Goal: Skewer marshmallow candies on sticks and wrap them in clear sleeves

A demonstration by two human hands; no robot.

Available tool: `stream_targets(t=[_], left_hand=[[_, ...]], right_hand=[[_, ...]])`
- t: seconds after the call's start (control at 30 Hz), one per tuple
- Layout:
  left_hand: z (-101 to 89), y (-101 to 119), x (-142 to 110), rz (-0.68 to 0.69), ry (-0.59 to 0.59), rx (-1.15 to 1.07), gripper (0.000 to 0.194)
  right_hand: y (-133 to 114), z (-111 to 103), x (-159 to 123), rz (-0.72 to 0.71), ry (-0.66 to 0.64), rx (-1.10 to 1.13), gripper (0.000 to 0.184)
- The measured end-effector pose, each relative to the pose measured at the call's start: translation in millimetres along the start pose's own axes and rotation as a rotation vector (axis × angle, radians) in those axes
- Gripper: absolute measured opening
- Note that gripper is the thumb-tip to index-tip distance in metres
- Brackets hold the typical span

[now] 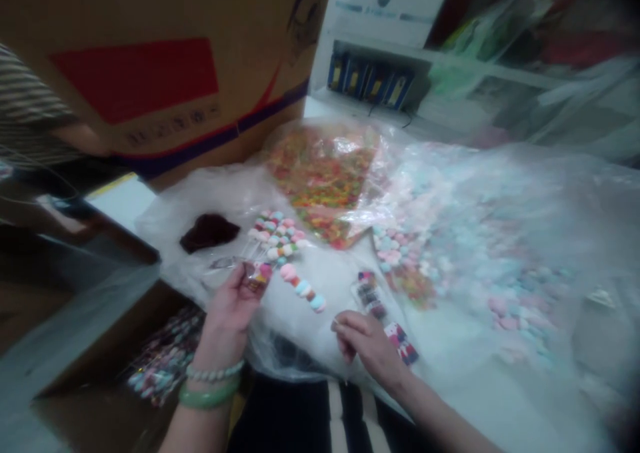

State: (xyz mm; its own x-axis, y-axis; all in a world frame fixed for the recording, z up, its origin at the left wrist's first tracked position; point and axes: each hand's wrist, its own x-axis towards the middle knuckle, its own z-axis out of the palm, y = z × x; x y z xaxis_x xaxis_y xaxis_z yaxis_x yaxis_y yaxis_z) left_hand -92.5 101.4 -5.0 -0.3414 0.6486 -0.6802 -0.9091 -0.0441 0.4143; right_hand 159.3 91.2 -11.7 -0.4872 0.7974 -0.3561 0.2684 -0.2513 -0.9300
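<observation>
Two hands over clear plastic sheeting point(200, 199), left hand point(227, 316) raised, right hand point(367, 349) low near the sheeting's edge
Held up between the left fingers point(241, 286), a small printed candy packet point(259, 274), long axis slanting away toward a pale candy skewer point(303, 291), far closer to the left hand; right fingers point(345, 326) curled and pressed together, nothing visible between them, just beside a printed card packet point(401, 343) and a strip of wrapped sweets point(369, 295)
</observation>
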Motion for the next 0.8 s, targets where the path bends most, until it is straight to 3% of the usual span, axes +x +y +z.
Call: stream_targets(t=[0.23, 0.43, 0.57, 0.8], left_hand=[[21.9, -20, -11, -0.043, 0.024, 0.025, 0.023], [25.8, -26, -9, 0.032, 0.025, 0.068, 0.021], [21.3, -28, -1, 0.07, 0.01, 0.106, 0.018], [11.6, -34, 2, 0.235, -0.062, 0.305, 0.01]], right_hand=[[1, -10, -8, -0.038, 0.026, -0.178, 0.03], [19, -21, -10, -0.309, 0.086, -0.474, 0.026], [32, -25, -11, -0.407, 0.137, -0.587, 0.022], [28, -31, -16, -0.326, 0.154, -0.57, 0.027]])
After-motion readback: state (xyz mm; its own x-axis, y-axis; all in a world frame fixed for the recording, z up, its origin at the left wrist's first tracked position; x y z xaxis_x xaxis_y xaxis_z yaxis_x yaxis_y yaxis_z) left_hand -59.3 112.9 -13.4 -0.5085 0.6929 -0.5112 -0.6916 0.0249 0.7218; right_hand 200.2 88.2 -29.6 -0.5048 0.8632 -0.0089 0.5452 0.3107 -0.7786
